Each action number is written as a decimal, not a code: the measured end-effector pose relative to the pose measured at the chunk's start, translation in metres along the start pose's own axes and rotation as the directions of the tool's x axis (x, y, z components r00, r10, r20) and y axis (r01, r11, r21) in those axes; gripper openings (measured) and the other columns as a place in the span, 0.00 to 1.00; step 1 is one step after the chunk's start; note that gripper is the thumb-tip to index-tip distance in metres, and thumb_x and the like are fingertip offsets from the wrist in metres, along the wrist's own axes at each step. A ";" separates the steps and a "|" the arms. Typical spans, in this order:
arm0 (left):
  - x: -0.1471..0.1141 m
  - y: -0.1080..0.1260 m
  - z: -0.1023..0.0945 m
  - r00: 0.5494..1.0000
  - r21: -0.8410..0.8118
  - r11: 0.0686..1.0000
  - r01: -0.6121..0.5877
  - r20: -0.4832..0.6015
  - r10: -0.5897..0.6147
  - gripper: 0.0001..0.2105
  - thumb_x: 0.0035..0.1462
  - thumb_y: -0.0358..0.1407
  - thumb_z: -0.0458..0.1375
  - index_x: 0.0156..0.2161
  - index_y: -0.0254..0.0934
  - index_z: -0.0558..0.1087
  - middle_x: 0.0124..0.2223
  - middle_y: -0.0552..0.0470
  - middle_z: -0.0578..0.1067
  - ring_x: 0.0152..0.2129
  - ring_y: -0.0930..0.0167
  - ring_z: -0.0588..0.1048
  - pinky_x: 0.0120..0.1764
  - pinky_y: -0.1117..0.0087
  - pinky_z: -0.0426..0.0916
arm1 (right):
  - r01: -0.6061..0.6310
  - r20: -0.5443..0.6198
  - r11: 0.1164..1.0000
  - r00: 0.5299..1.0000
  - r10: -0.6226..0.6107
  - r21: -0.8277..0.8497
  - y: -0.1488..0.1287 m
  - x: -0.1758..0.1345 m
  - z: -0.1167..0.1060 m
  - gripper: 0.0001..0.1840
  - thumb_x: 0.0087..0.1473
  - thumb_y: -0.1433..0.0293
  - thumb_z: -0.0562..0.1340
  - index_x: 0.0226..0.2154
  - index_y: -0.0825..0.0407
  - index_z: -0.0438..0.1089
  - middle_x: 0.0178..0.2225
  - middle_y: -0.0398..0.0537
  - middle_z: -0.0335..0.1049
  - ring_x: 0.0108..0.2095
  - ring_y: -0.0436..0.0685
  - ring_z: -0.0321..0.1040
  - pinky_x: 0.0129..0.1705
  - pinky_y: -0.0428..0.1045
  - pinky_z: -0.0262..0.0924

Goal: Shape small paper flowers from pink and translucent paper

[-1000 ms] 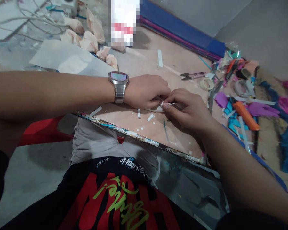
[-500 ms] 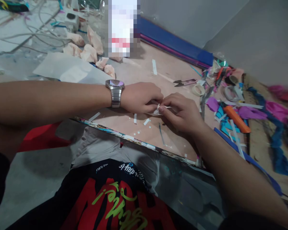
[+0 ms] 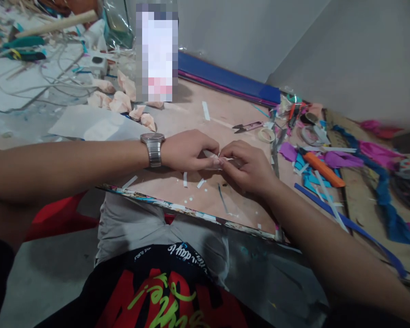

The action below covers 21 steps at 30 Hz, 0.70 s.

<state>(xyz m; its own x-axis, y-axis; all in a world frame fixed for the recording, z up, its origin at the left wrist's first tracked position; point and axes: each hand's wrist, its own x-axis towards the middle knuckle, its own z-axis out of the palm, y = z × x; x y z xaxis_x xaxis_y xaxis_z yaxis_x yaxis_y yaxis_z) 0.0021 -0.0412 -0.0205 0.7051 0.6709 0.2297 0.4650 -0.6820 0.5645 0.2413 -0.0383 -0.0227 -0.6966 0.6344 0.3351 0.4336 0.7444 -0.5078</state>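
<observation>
- Between the two hands, over the front part of the brown table top (image 3: 239, 198), is a thin white piece (image 3: 229, 159). It is small and mostly hidden by fingers, so I cannot tell just what it is.
- The left hand (image 3: 187, 149) pinches it with the thumb and pointing finger, their tips close together.
- The right hand (image 3: 251, 166) pinches it too, with its thumb and finger nearly meeting. The fingertips of both hands touch or almost touch.
- A silver watch (image 3: 154, 149) is on the left wrist.
- Just below the hands lie two short white strips (image 3: 185, 179), some tiny white dots (image 3: 191, 199) and a skinny dark blue strip (image 3: 222, 198).
- Past the right hand are little snips (image 3: 248, 126), and just beside them a roll of tape (image 3: 265, 135).
- Past the left hand is a pale sheet (image 3: 92, 123), with a bunch of crumpled peach bundles (image 3: 120, 102) behind it.
- A bright blurred block (image 3: 162, 54) stands up near the bundles.
- Off to the right, an orange tool (image 3: 323, 169) lies among blue and purple scraps (image 3: 343, 159).
- At the back is a long blue thing (image 3: 228, 79) by the wall.
- Far left, I see green-handled pliers (image 3: 25, 42).
</observation>
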 end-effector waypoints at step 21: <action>0.000 0.003 -0.005 0.999 0.154 0.987 0.038 -0.021 -0.035 0.18 0.67 0.46 0.55 0.37 0.38 0.83 0.30 0.48 0.82 0.24 0.71 0.73 0.30 0.70 0.55 | -0.047 -0.048 0.998 0.998 0.045 -0.046 0.005 -0.002 0.000 0.10 0.64 0.62 0.64 0.34 0.48 0.76 0.33 0.49 0.79 0.36 0.61 0.73 0.41 0.57 0.65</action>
<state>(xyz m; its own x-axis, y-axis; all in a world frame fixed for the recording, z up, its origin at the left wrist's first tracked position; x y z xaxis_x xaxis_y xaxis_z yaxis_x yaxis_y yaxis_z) 0.0011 -0.0415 -0.0143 0.6768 0.7006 0.2261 0.5687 -0.6926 0.4437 0.2447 -0.0362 -0.0262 -0.6482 0.6766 0.3493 0.4921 0.7223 -0.4859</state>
